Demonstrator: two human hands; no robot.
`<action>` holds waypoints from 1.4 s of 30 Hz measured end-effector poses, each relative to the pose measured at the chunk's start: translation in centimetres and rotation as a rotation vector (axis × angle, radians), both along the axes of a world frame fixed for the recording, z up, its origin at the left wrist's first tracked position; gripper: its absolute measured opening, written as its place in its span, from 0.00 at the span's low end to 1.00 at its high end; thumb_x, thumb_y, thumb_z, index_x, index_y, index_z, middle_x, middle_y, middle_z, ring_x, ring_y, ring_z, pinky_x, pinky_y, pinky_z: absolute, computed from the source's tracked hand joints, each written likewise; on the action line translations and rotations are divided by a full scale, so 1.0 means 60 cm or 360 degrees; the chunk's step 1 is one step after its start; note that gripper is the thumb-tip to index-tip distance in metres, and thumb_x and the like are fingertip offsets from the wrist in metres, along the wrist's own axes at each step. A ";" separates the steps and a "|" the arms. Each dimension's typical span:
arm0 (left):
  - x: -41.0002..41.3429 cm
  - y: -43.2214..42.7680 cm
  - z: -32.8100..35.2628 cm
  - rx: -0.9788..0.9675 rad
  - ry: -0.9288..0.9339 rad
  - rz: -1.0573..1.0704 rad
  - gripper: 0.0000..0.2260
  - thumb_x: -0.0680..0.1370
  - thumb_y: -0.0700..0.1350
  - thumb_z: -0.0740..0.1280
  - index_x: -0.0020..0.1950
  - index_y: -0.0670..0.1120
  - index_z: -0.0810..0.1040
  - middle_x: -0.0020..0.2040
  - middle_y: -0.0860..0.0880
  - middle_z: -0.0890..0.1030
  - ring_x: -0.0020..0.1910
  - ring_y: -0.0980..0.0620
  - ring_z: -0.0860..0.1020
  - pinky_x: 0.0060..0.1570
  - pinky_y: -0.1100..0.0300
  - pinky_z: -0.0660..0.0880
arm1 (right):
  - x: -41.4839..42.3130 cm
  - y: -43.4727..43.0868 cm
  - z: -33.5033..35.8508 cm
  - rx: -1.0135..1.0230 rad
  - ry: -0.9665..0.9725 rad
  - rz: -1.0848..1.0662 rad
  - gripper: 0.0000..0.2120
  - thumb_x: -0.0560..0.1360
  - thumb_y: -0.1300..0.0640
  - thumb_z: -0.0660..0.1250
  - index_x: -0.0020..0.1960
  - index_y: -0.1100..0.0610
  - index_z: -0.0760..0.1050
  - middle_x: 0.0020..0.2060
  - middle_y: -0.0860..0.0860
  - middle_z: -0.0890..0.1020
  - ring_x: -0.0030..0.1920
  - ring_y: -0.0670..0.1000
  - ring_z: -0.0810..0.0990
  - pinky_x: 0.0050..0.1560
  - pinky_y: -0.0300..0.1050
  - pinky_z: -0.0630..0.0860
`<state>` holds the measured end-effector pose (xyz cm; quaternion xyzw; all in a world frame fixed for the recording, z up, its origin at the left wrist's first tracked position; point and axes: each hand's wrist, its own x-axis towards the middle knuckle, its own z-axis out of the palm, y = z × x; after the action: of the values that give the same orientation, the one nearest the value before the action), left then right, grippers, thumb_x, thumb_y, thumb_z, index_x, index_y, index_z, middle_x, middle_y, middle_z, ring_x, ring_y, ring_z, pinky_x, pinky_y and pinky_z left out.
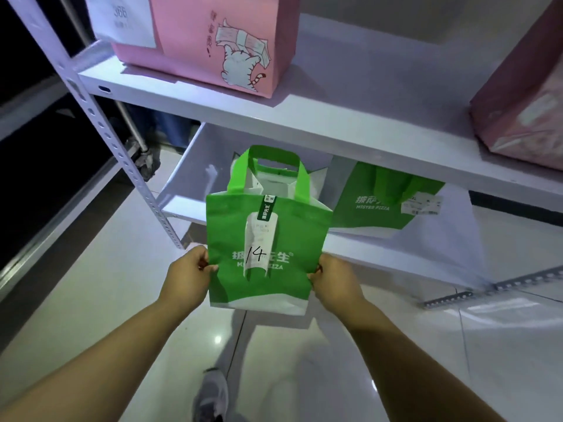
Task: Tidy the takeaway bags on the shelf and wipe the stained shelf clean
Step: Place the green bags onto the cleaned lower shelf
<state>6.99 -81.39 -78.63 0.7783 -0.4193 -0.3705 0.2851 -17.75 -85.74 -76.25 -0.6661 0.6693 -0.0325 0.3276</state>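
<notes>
Dim bluish light, shelf point(457, 248) smeared at right (floor point(217, 339) glare)

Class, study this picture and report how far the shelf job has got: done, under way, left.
Done: two pink bags stand on the upper shelf. Under way: left hand and right hand grip the green bag marked 14 before the lower shelf. Left: another green bag lies slumped there; no cloth in view, so wiping looks unstarted.

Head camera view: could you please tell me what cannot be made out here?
In the head view:
held green pizza bag: contents hidden by its own walls; receipt print too small beyond "14".
second green pizza bag: top hidden by upper shelf board.
pink cat bag: top cut by the upper frame edge.
right pink bag: cut by the right edge, blurred.
</notes>
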 end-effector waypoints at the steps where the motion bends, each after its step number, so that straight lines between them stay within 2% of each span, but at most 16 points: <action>1: 0.001 0.023 0.017 0.0041 0.0007 0.0010 0.08 0.74 0.35 0.65 0.37 0.43 0.70 0.38 0.44 0.78 0.43 0.39 0.77 0.46 0.41 0.78 | 0.001 0.019 0.018 0.0034 0.0009 0.0051 0.09 0.74 0.65 0.60 0.40 0.53 0.73 0.35 0.51 0.77 0.36 0.52 0.76 0.35 0.40 0.66; 3: 0.003 0.071 0.055 0.0128 0.0018 0.0042 0.11 0.74 0.34 0.65 0.34 0.45 0.68 0.36 0.44 0.77 0.41 0.40 0.77 0.45 0.40 0.78 | 0.004 0.056 0.056 0.0098 0.0011 0.0106 0.09 0.74 0.65 0.60 0.42 0.53 0.74 0.37 0.51 0.79 0.35 0.50 0.75 0.34 0.40 0.66; 6: 0.004 0.140 0.120 0.0210 0.0061 0.0108 0.12 0.74 0.34 0.65 0.34 0.45 0.67 0.36 0.43 0.76 0.44 0.37 0.77 0.46 0.40 0.78 | 0.008 0.109 0.122 0.0162 -0.0023 0.0115 0.12 0.74 0.66 0.57 0.41 0.51 0.73 0.39 0.50 0.79 0.34 0.45 0.74 0.34 0.40 0.69; 9: 0.008 0.197 0.198 0.0213 0.0069 0.0141 0.12 0.74 0.34 0.65 0.34 0.45 0.66 0.36 0.43 0.76 0.45 0.37 0.77 0.46 0.39 0.78 | 0.010 0.156 0.203 0.0189 -0.0046 0.0140 0.12 0.73 0.67 0.57 0.47 0.54 0.76 0.44 0.54 0.81 0.39 0.51 0.76 0.40 0.42 0.71; 12: 0.011 0.242 0.284 0.0159 0.0086 0.0165 0.07 0.75 0.35 0.65 0.38 0.41 0.70 0.37 0.42 0.77 0.45 0.37 0.78 0.45 0.42 0.79 | 0.007 0.193 0.291 0.0125 -0.0115 0.0152 0.11 0.73 0.65 0.59 0.51 0.56 0.76 0.47 0.55 0.82 0.41 0.53 0.77 0.41 0.43 0.73; 17: 0.014 0.285 0.439 -0.0087 0.0151 0.0240 0.05 0.76 0.35 0.65 0.40 0.40 0.73 0.40 0.45 0.79 0.45 0.43 0.80 0.36 0.61 0.78 | 0.007 0.220 0.443 -0.0050 -0.0128 0.0226 0.08 0.76 0.60 0.60 0.53 0.57 0.75 0.47 0.55 0.82 0.46 0.57 0.78 0.44 0.49 0.75; 19: 0.017 0.290 0.500 -0.0185 0.0162 0.0267 0.05 0.76 0.35 0.65 0.40 0.40 0.73 0.40 0.46 0.79 0.44 0.45 0.80 0.38 0.60 0.79 | 0.007 0.223 0.502 -0.0151 -0.0172 0.0221 0.05 0.77 0.59 0.61 0.50 0.56 0.74 0.46 0.55 0.82 0.44 0.56 0.77 0.43 0.49 0.76; 21: 0.021 0.287 0.559 -0.0301 0.0157 0.0272 0.07 0.75 0.35 0.65 0.38 0.42 0.72 0.38 0.48 0.79 0.43 0.47 0.80 0.40 0.58 0.80 | 0.007 0.223 0.560 -0.0297 -0.0211 0.0221 0.03 0.77 0.60 0.61 0.45 0.53 0.71 0.44 0.55 0.81 0.39 0.53 0.75 0.35 0.45 0.71; 23: 0.024 0.282 0.615 -0.0422 0.0112 0.0256 0.09 0.75 0.35 0.66 0.37 0.46 0.73 0.39 0.49 0.80 0.42 0.49 0.81 0.39 0.58 0.80 | 0.007 0.220 0.616 -0.0420 -0.0251 0.0218 0.03 0.77 0.60 0.61 0.46 0.54 0.72 0.42 0.55 0.81 0.36 0.52 0.73 0.32 0.44 0.68; 25: 0.026 0.274 0.668 -0.0556 0.0087 0.0262 0.13 0.74 0.35 0.66 0.34 0.50 0.73 0.38 0.50 0.81 0.41 0.52 0.81 0.37 0.61 0.79 | 0.009 0.214 0.671 -0.0523 -0.0330 0.0186 0.03 0.77 0.61 0.61 0.48 0.55 0.73 0.40 0.54 0.81 0.35 0.52 0.73 0.33 0.45 0.70; 27: 0.027 0.266 0.720 -0.0672 0.0075 0.0276 0.12 0.74 0.37 0.67 0.34 0.50 0.73 0.36 0.52 0.81 0.38 0.57 0.81 0.34 0.65 0.78 | 0.012 0.206 0.726 -0.0613 -0.0435 0.0165 0.04 0.77 0.61 0.61 0.48 0.55 0.73 0.41 0.53 0.81 0.37 0.53 0.75 0.38 0.48 0.74; 31: 0.030 0.244 0.823 -0.0930 0.0056 0.0249 0.11 0.75 0.37 0.68 0.35 0.47 0.73 0.35 0.51 0.83 0.36 0.56 0.82 0.31 0.67 0.77 | 0.018 0.181 0.824 -0.0821 -0.0564 0.0171 0.07 0.77 0.60 0.61 0.42 0.50 0.69 0.37 0.51 0.79 0.36 0.52 0.77 0.37 0.48 0.74; 33: 0.035 0.231 0.874 -0.1053 0.0094 0.0220 0.10 0.75 0.37 0.68 0.35 0.47 0.73 0.35 0.51 0.83 0.36 0.55 0.82 0.30 0.64 0.79 | 0.024 0.164 0.867 -0.0883 -0.0652 0.0151 0.07 0.77 0.61 0.61 0.42 0.52 0.70 0.38 0.52 0.80 0.37 0.52 0.78 0.39 0.52 0.77; 36: 0.052 0.198 0.944 -0.1145 -0.0016 0.0154 0.10 0.74 0.37 0.69 0.35 0.49 0.75 0.35 0.49 0.83 0.38 0.50 0.83 0.37 0.50 0.81 | 0.039 0.133 0.926 -0.1003 -0.0741 0.0109 0.10 0.76 0.64 0.61 0.41 0.49 0.71 0.40 0.52 0.81 0.39 0.54 0.79 0.43 0.58 0.77; 39: 0.081 0.148 0.999 -0.1264 -0.0078 0.0111 0.12 0.73 0.36 0.69 0.34 0.51 0.75 0.35 0.48 0.82 0.39 0.47 0.83 0.36 0.51 0.82 | 0.059 0.094 0.975 -0.1165 -0.0785 0.0094 0.14 0.76 0.63 0.62 0.38 0.46 0.68 0.37 0.50 0.80 0.38 0.55 0.79 0.41 0.59 0.78; 42: 0.112 0.089 1.037 -0.1340 -0.0071 0.0059 0.12 0.73 0.36 0.70 0.35 0.51 0.76 0.36 0.48 0.81 0.41 0.45 0.82 0.35 0.50 0.81 | 0.083 0.046 1.013 -0.1270 -0.0815 0.0071 0.12 0.75 0.63 0.63 0.38 0.48 0.69 0.35 0.48 0.79 0.37 0.54 0.78 0.40 0.59 0.78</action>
<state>13.74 -76.04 -16.43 0.6091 -0.5260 -0.1448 0.5756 -12.78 -82.96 -15.49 -0.7248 0.4876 -0.4433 0.2012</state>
